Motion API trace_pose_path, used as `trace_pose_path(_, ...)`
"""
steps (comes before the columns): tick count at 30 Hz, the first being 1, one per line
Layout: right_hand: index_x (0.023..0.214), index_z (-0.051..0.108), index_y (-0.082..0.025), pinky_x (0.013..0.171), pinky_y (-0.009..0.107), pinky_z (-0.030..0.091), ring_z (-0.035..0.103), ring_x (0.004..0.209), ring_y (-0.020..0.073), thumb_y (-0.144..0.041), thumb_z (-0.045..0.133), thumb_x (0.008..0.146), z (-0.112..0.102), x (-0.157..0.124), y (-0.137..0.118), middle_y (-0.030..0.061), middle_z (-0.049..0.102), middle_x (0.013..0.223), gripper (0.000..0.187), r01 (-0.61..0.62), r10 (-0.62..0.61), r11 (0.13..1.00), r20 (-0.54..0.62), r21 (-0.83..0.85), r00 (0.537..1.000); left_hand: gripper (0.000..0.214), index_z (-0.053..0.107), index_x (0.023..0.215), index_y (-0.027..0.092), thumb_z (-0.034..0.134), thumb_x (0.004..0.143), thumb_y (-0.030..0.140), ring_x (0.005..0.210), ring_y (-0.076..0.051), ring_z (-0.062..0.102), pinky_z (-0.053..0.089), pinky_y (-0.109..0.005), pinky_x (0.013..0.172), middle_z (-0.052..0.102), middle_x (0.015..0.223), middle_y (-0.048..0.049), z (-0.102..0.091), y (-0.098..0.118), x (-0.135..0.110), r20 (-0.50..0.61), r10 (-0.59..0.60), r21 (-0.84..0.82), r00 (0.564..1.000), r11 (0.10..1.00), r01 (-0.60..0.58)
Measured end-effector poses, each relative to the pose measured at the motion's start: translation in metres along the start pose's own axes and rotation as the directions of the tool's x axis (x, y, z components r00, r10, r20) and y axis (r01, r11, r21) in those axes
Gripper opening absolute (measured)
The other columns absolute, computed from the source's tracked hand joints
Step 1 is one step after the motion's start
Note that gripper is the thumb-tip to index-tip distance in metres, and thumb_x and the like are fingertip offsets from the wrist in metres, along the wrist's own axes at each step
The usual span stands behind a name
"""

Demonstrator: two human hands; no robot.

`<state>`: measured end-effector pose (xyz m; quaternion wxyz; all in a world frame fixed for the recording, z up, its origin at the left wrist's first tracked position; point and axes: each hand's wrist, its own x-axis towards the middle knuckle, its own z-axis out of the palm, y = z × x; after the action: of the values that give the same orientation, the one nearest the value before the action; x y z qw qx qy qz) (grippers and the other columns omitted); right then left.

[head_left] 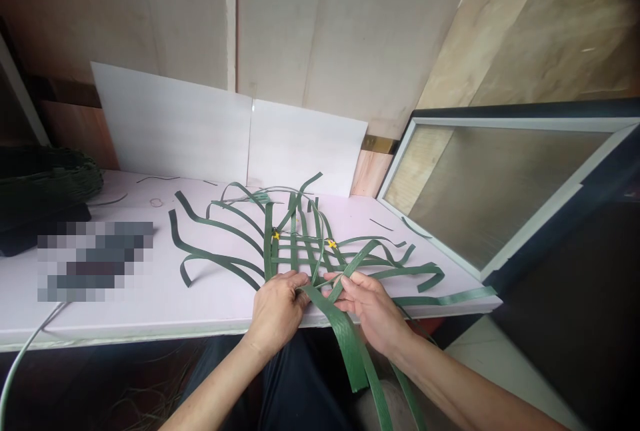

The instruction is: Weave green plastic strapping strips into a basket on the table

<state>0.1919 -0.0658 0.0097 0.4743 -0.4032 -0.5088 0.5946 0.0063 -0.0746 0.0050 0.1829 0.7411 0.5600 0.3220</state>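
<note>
dk green straps (305, 251), yellow clips (331, 244), white table (150, 298)

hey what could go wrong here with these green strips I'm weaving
The woven strips look loose, pinned only by two small yellow clips, so pulling could shift the lattice. Both hands, left hand and right hand, work at the table edge, where the hanging strip ends might drag the weave off.

Woven straps (305, 251) at frame centre on table (150, 298); strap bundle (45, 181) far left; boards (225, 131) behind; window frame (500, 184) right.
</note>
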Motion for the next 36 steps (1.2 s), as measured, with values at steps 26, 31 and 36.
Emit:
trace_pose_path(26,0.085,0.054,-0.02,0.07,0.027,0.046,0.052,0.07,0.0143,-0.045,0.081,0.071,0.008,-0.002,0.017,-0.0009,0.05,0.084,0.039,0.023,0.008,0.917,-0.076,0.397,0.997,0.018,0.047,0.072,0.022,0.041,0.09,0.022,0.079,-0.016,0.055,0.033,-0.023,0.066,0.059,0.077,0.0022,0.004,-0.002,-0.003,-0.057,-0.001,-0.004,0.998,1.0,0.001)
trace_pose_path(31,0.084,0.058,-0.019,0.079,0.032,0.047,0.052,0.073,0.0157,-0.044,0.081,0.073,0.004,-0.004,0.018,0.0015,0.052,0.088,0.035,0.022,-0.015,0.908,-0.02,0.417,1.0,0.02,0.045,0.071,0.021,0.041,0.09,0.022,0.078,-0.015,0.055,0.033,-0.023,0.066,0.058,0.075,0.0028,0.005,-0.001,-0.005,-0.068,-0.01,-0.02,0.998,1.0,0.008)
trace_pose_path(36,0.09,0.061,-0.02,0.08,0.033,0.048,0.054,0.082,0.0182,-0.044,0.077,0.076,-0.002,-0.009,0.016,0.0024,0.052,0.088,0.032,0.003,-0.018,0.936,0.04,0.352,0.999,0.021,0.045,0.069,0.021,0.041,0.09,0.024,0.077,-0.015,0.055,0.033,-0.023,0.064,0.059,0.074,0.0031,0.007,-0.002,-0.006,-0.076,-0.03,-0.016,0.997,0.999,0.029)
